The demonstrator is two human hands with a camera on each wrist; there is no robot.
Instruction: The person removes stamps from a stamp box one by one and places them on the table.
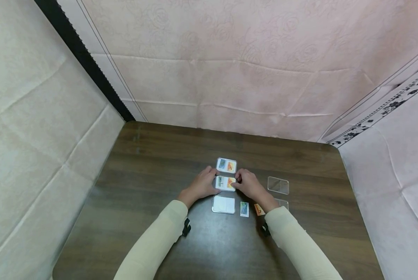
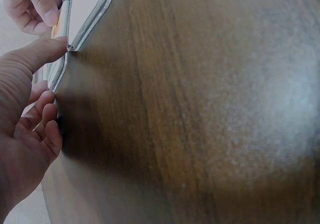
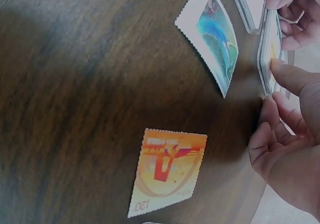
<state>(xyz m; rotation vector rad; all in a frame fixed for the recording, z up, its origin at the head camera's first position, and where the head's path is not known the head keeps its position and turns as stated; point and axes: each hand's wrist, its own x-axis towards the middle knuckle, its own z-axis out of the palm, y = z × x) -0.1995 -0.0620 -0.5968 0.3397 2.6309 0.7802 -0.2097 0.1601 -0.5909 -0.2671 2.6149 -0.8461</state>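
Observation:
A clear flat case [image 1: 221,189] with two stamps inside lies in the middle of a column of three on the table. Its left edge is held by my left hand [image 1: 202,184], thumb at the near corner and fingers towards the far one. From the other side my right hand [image 1: 250,185] grips the right edge, its thumb [image 3: 290,75] pressing on the top in the right wrist view. Just beyond lies a similar case [image 1: 226,165] with two stamps. Nearer me is a case [image 1: 223,204] with a plain white inside.
A blue-green stamp [image 1: 244,209] and an orange stamp [image 3: 170,169] lie loose to the right of the near case. Two clear covers [image 1: 278,185] sit further right, one partly behind my right forearm. Cloth walls enclose the wooden table [image 1: 142,175].

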